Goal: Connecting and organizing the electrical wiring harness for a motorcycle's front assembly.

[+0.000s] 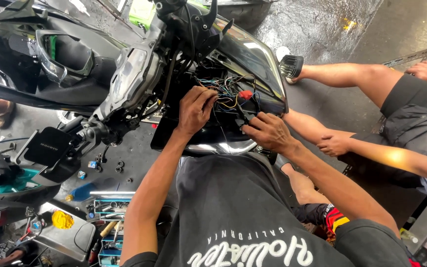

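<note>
A black motor scooter (139,74) stands in front of me with its front cover off, showing a bundle of coloured wires (226,91) and a red connector (245,94). My left hand (194,110) reaches into the wires and pinches some of them. My right hand (269,131) grips a black part at the lower edge of the opening, just right of the bundle. The fingertips of both hands are partly hidden among the wires.
A second person sits at the right in dark shorts (413,118), a hand (333,144) resting on a leg. An open toolbox (109,210) lies at lower left, with loose nuts (118,168) on the wet dark floor. A black mirror (50,146) sticks out at left.
</note>
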